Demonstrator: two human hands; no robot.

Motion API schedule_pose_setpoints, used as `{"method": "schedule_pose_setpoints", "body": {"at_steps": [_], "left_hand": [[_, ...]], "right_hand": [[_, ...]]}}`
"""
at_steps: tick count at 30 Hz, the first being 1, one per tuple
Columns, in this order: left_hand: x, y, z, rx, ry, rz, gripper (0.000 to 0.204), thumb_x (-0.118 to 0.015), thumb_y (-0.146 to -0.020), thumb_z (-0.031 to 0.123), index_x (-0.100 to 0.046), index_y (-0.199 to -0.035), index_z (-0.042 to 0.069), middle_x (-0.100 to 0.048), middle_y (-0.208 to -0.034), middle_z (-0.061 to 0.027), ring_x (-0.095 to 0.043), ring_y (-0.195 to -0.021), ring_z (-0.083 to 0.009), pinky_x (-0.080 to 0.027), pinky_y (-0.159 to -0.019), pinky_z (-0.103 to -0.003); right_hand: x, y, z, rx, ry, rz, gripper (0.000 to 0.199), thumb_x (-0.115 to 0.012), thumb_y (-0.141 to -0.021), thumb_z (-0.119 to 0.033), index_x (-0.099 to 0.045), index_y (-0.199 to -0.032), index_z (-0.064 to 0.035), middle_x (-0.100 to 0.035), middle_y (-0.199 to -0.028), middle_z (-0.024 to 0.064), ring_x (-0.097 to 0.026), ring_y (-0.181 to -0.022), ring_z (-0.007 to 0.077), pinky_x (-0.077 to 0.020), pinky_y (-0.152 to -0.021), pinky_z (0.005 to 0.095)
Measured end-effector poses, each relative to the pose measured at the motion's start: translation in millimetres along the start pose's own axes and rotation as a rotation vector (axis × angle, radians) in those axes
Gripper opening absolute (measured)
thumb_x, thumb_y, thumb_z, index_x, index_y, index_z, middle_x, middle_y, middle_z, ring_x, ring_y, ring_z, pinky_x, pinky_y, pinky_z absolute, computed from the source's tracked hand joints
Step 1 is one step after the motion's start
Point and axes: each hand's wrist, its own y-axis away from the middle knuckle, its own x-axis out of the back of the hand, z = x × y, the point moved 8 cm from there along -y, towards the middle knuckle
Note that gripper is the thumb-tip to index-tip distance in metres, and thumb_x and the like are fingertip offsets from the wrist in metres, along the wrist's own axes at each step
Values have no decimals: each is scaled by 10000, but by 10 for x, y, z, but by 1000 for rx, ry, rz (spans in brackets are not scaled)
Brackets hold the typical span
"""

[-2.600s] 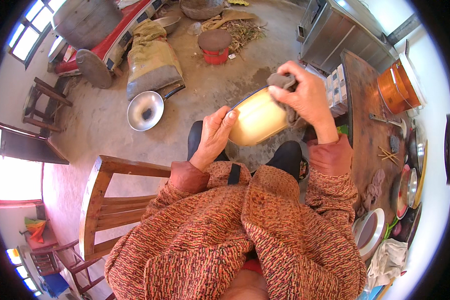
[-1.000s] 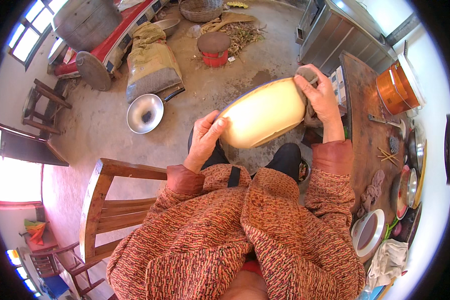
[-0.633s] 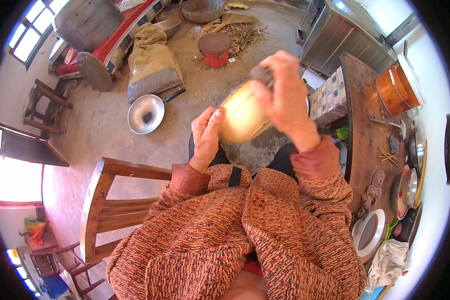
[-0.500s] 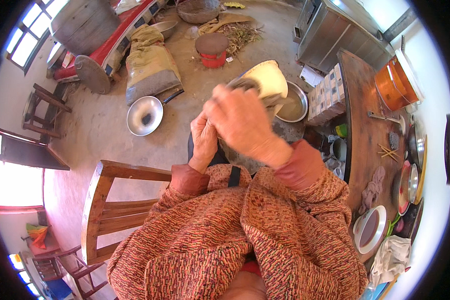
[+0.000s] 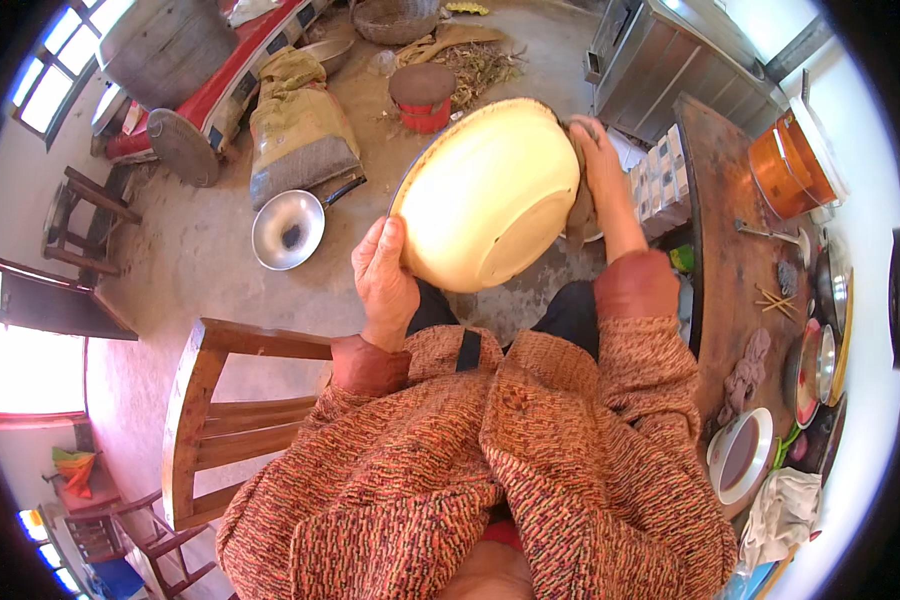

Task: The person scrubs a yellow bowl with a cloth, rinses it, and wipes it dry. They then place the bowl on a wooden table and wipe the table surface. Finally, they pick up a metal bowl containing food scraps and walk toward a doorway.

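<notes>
A large cream enamel basin (image 5: 490,200) is tilted up over my knees, its outer wall and base facing me. My left hand (image 5: 385,270) grips its rim at the lower left, thumb on the outside. At its right edge is my right hand (image 5: 608,180), with a grey-brown cloth (image 5: 581,210) pressed against the basin. Its fingertips curl over the far rim and are partly hidden. The inside of the basin is turned away from view.
A frying pan (image 5: 288,230) lies on the floor to the left, near a stuffed sack (image 5: 300,130). Behind the basin stands a small red stove (image 5: 425,112). On the right, a wooden table (image 5: 715,290) bears an orange bucket (image 5: 792,165) and a white bowl (image 5: 760,480). A wooden chair (image 5: 185,420) stands at left.
My hands were close together in front of the basin, with the right one blurred. Now they are apart on opposite sides, and the basin is raised nearer with its underside toward me.
</notes>
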Motion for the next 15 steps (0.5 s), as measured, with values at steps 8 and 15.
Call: {"method": "schedule_pose_setpoints", "body": {"at_steps": [8, 15], "left_hand": [[179, -20, -151, 1, -13, -50, 280, -544, -915, 231, -628, -882, -34, -616, -847, -14, -522, -737, -67, -427, -691, -207], [-26, -31, 104, -91, -65, 16, 284, -580, -895, 242, -616, -819, -30, -596, -784, -5, -497, -686, -61, -410, -627, -206]], "right_hand": [[32, 283, 333, -174, -262, 50, 257, -557, -886, -258, -560, -1024, -41, -580, -935, 39, -533, -823, 128, -432, -723, 270], [32, 514, -724, 447, 252, 143, 164, -556, -877, -199, -564, -952, -54, -564, -876, 71, -547, -708, 167, -440, -687, 276]]}}
